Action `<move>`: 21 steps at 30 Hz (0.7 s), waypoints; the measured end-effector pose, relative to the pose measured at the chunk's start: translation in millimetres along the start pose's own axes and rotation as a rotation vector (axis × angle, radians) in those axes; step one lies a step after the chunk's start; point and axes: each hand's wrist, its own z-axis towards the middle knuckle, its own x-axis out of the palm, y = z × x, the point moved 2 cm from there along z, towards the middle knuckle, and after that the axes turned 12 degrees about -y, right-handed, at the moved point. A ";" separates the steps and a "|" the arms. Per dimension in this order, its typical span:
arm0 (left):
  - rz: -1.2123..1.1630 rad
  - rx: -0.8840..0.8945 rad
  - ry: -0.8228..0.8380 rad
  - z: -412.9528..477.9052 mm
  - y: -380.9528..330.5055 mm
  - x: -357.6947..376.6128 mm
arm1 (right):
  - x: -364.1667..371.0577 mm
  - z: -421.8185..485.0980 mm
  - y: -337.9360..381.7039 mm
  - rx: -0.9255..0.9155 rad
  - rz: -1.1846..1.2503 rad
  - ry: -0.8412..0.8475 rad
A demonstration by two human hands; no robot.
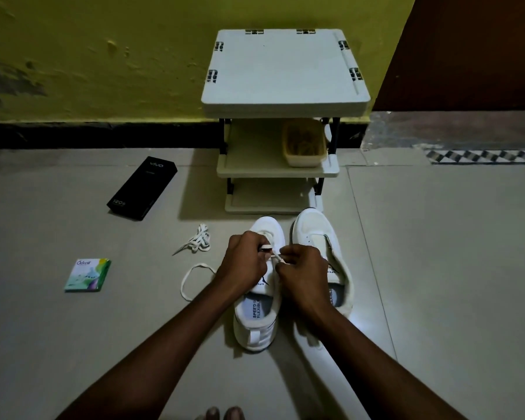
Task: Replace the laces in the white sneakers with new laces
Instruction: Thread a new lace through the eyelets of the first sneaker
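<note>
Two white sneakers stand side by side on the floor, toes toward the shelf: the left sneaker [256, 316] and the right sneaker [322, 241]. Both my hands are over the left sneaker's eyelets. My left hand [243, 262] pinches a white lace [188, 280] whose loose loop trails on the floor to the left. The same lace's tip is pinched by my right hand [303, 271] between the two hands. A bundled white lace [197, 241] lies on the floor left of the sneakers. The right sneaker shows no lace.
A white three-tier shelf [285, 71] stands against the yellow wall, with a beige tub [304, 144] on its middle tier. A black phone box [143, 187] and a small green-white packet [88, 274] lie on the floor at left. My toes [222, 415] show at the bottom edge.
</note>
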 end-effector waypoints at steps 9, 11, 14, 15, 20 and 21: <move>-0.010 0.023 -0.003 -4.1 -5.5 -1.0 | 0.1 -0.4 -1.4 0.008 0.025 0.016; -0.055 -0.030 -0.053 -3.4 1.9 5.3 | 0.3 -0.3 -1.0 0.005 0.025 0.018; -0.087 -0.058 -0.072 -6.6 13.1 13.5 | 0.8 -0.1 -0.7 0.000 0.022 0.016; -0.095 -0.048 -0.078 -7.5 13.5 13.5 | 0.9 -0.2 -0.5 0.000 0.023 0.013; -0.122 0.025 -0.082 -6.4 11.4 7.3 | 0.7 -0.3 -0.9 0.007 0.021 0.011; -0.120 0.049 -0.088 -7.6 11.2 6.5 | 0.6 -0.4 -1.0 0.006 0.015 0.012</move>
